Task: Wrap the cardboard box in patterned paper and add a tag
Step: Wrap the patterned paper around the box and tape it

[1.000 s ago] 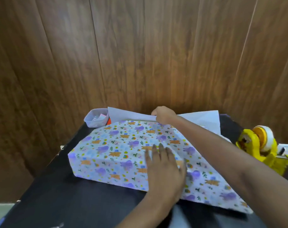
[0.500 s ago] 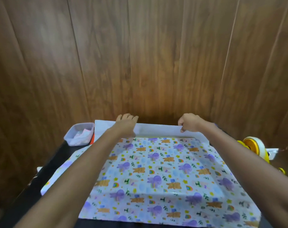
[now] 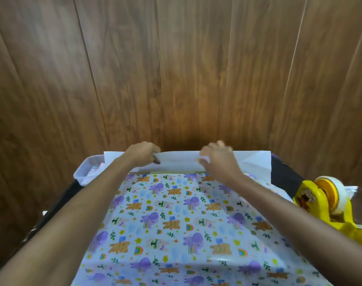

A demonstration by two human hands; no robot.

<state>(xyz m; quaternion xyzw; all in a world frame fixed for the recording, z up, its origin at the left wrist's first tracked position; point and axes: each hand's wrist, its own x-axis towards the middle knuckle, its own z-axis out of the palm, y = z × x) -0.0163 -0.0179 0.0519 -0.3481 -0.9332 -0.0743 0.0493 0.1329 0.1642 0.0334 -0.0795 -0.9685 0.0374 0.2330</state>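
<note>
The patterned paper (image 3: 176, 219), printed with purple elephants and orange bears, is folded over the top of the box and hides nearly all of it. Only a thin strip of the cardboard box (image 3: 165, 172) shows at the far edge. Behind it the far flap of the paper (image 3: 178, 162) stands up with its white underside toward me. My left hand (image 3: 143, 152) grips the top edge of that flap, fingers curled over it. My right hand (image 3: 217, 157) pinches the same flap further right. No tag is in sight.
A yellow tape dispenser (image 3: 328, 205) with a roll of clear tape stands at the right. A small clear plastic tray (image 3: 87, 172) sits at the far left corner. The black table (image 3: 285, 176) ends at a wooden panel wall (image 3: 176, 69) just behind.
My left hand left the top of the wrapped box, reached to the far edge and closed on the white flap. My right hand slid left along the flap. The flap stands higher.
</note>
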